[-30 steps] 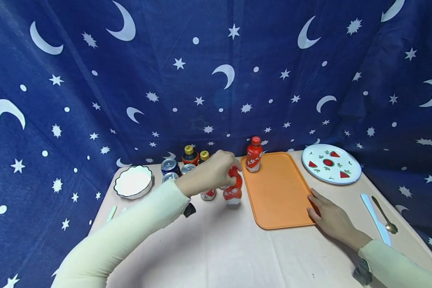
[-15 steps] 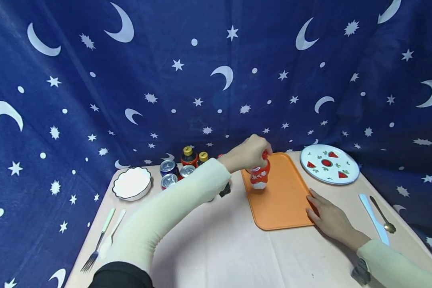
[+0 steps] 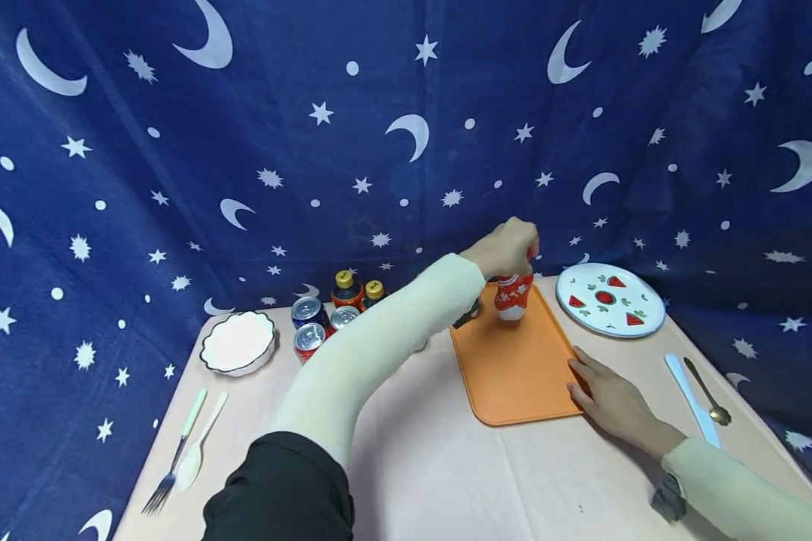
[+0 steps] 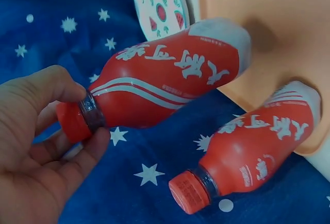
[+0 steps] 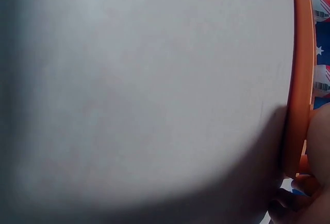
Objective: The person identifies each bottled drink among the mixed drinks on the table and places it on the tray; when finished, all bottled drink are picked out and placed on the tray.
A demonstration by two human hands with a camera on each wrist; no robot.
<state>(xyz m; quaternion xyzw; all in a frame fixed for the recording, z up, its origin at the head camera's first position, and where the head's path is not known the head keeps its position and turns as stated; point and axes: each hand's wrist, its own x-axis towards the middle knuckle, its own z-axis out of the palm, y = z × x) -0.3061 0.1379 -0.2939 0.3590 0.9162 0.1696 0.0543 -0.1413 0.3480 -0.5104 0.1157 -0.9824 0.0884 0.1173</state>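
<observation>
My left hand [image 3: 506, 248] grips a red-labelled cola bottle [image 4: 165, 74] by its neck, just under the red cap, over the far part of an orange tray [image 3: 514, 376]. In the left wrist view, thumb and fingers close around the neck ring. A second, matching cola bottle [image 4: 263, 141] stands beside it at the tray's far edge; the left hand and held bottle hide it in the head view. My right hand [image 3: 612, 398] rests on the tray's right rim with fingers extended. The right wrist view catches its fingers [image 5: 296, 201] beside the orange rim.
Several cans [image 3: 309, 338] and dark bottles with yellow caps [image 3: 346, 289] stand left of the tray, partly behind the left arm. A white bowl [image 3: 238, 342], fork [image 3: 176, 458] and spoon [image 3: 199, 447] lie left. A watermelon-patterned plate [image 3: 609, 300], blue knife [image 3: 692, 398] and gold spoon [image 3: 710, 394] lie right.
The left hand has carried the cola bottle from the table left of the tray, rightward and back, over the tray's far part. The right hand has stayed at the tray's rim.
</observation>
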